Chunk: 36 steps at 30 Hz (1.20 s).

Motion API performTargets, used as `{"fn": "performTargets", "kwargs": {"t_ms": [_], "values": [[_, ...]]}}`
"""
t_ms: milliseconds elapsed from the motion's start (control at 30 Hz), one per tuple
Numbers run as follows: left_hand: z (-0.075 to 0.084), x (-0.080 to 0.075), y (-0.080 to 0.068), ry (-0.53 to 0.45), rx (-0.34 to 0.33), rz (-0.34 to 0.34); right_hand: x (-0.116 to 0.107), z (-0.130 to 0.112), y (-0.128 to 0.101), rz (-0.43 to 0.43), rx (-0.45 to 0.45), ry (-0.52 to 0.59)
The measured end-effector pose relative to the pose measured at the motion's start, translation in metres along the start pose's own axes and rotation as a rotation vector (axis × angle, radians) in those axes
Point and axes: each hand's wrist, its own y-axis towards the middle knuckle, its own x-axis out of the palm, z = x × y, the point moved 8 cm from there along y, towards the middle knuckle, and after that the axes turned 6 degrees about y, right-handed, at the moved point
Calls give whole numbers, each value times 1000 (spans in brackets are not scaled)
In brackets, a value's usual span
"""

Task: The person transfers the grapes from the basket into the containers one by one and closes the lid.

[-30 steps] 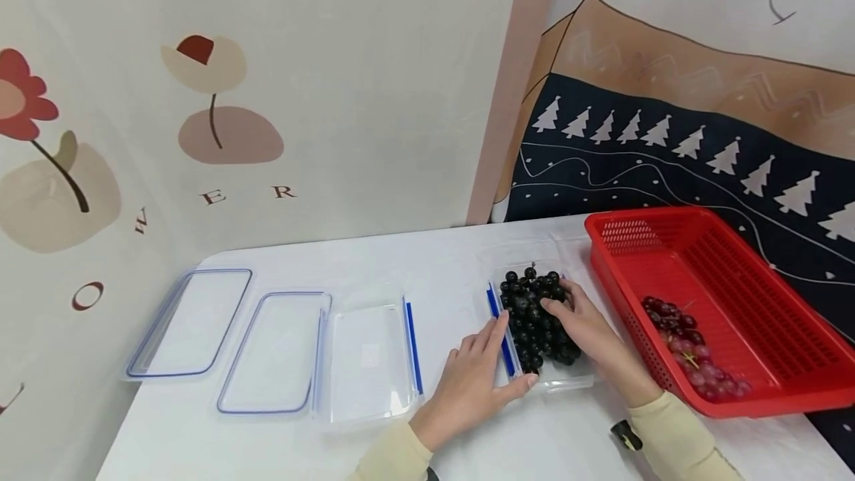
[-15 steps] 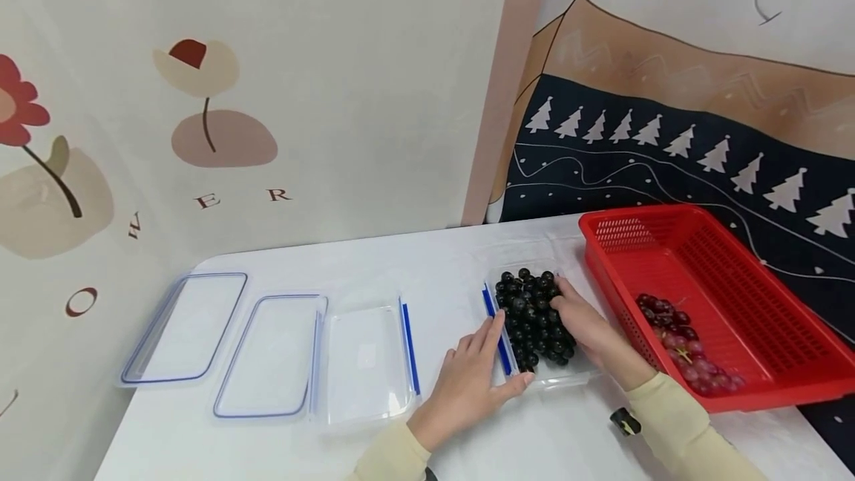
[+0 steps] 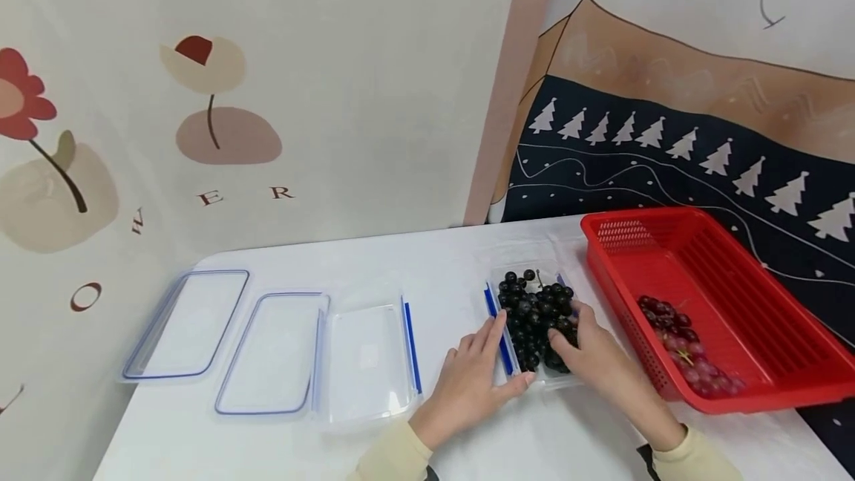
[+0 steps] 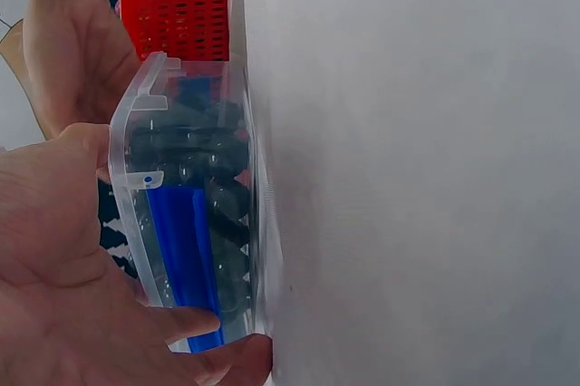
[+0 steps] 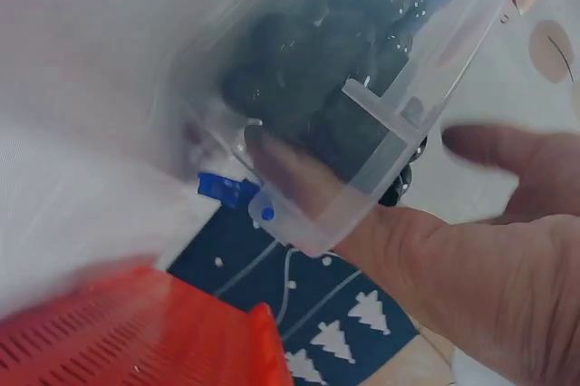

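A clear plastic container with blue side clips holds a bunch of black grapes. My left hand rests against the container's left side, fingers nearly straight and thumb at its near left corner. In the left wrist view its fingertips touch the wall beside the blue clip. My right hand grips the right edge of the grapes, thumb on top. The right wrist view shows a blurred finger inside the wall beside the grapes; the other fingers are mostly hidden.
A red perforated basket with a bunch of red grapes stands to the right. Left of the hands lie another clear container and two blue-rimmed clear lids. The white table meets a printed curtain behind.
My right hand has moved toward the near right part of the grapes. The bunch has shifted, and a stem and a gap show at its far end. The left hand keeps its place.
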Motion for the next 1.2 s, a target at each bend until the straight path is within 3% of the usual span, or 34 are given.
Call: {"fn": "performTargets", "kwargs": {"t_ms": [133,367,633,833,1067,1200], "values": [[1,-2,0,-5,4,4,9,-2,-2,-32,-54,-40],[1,-2,0,5,12,7,15,-5,1,-99,-82,74],[1,-3,-1,12,14,7,19,-9,1,-129,-118,69],[2,-2,-2,7,12,12,17,-3,3,-169,-102,117],[2,-3,-1,-2,10,5,14,7,11,-265,-3,296],[2,-1,0,4,10,5,15,10,13,-261,1,320]]}}
